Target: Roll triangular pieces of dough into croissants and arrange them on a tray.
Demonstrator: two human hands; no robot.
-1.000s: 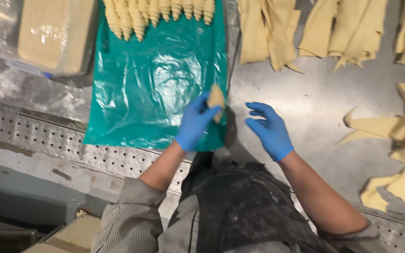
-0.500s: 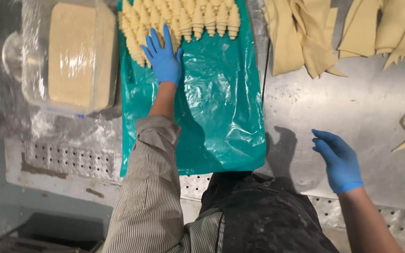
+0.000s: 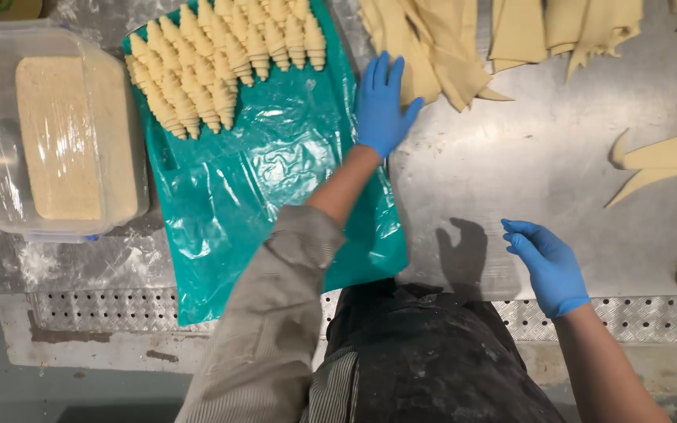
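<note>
The blue-gloved left hand (image 3: 383, 103), fingers flat and spread, is now reaching the pale cut dough triangles (image 3: 425, 47) — off the teal plastic sheet (image 3: 268, 180) of rolled croissants (image 3: 221, 59) — while the blue-gloved right hand (image 3: 548, 265) is hovering loosely open, empty.

Bare steel table (image 3: 526, 164) between hands; dough triangles (image 3: 432, 47) crowd far edge.

At far left we see a clear plastic tub (image 3: 60, 137) under film, holding a pale block. Rolled croissants (image 3: 221, 59) line the green plastic sheet (image 3: 276, 196) on the steel surface (image 3: 526, 180).
</note>
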